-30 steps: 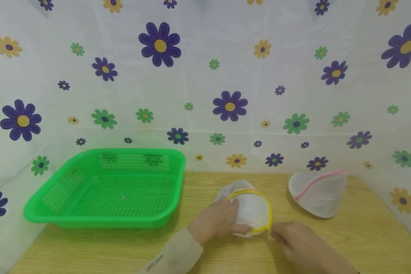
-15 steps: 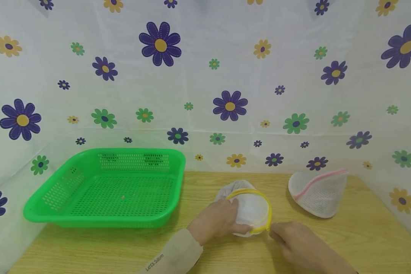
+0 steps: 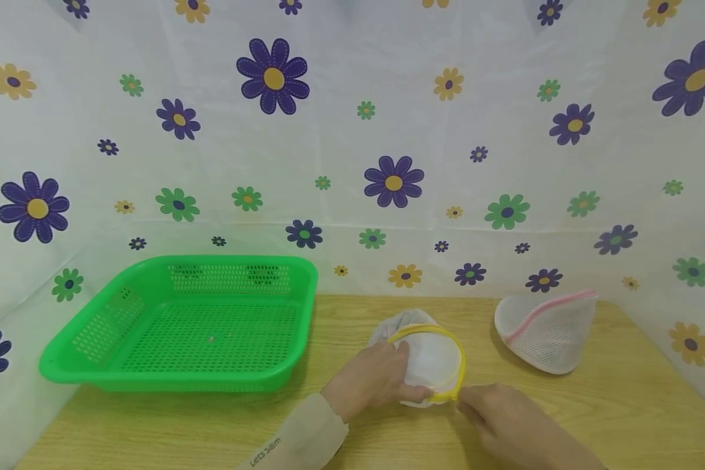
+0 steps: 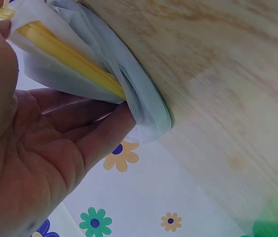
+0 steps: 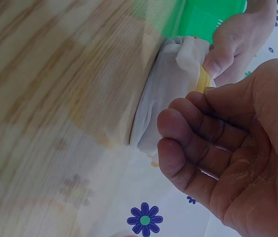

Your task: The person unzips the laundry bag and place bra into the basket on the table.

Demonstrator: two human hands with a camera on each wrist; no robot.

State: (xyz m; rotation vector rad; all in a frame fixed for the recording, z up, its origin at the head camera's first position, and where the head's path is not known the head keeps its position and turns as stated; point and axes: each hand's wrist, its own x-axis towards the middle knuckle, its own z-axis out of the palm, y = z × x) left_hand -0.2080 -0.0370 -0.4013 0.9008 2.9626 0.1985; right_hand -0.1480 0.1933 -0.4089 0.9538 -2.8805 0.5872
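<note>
A white mesh laundry bag (image 3: pixel 431 359) with a yellow zipper (image 3: pixel 463 362) lies on the table. My left hand (image 3: pixel 376 378) holds it, fingers over the far side and thumb at the near edge of the zipper. In the left wrist view, those fingertips press into the fabric beside the yellow zipper strip (image 4: pixel 70 57). My right hand (image 3: pixel 508 418) pinches at the near right end of the zipper with thumb and forefinger. The right wrist view shows its other fingers (image 5: pixel 171 153) curled; the zipper pull itself is hidden by the fingertips.
A green perforated plastic basket (image 3: pixel 182 377) stands on the left of the wooden table (image 3: pixel 634 405). At the right rear sits another white mesh laundry bag (image 3: pixel 555 343) with a pink zipper. A flower-print curtain (image 3: pixel 352 143) hangs behind and along the sides.
My right hand has moved slightly left along the yellow zipper's near edge, towards my left thumb. The left hand and the bag stay in place.
</note>
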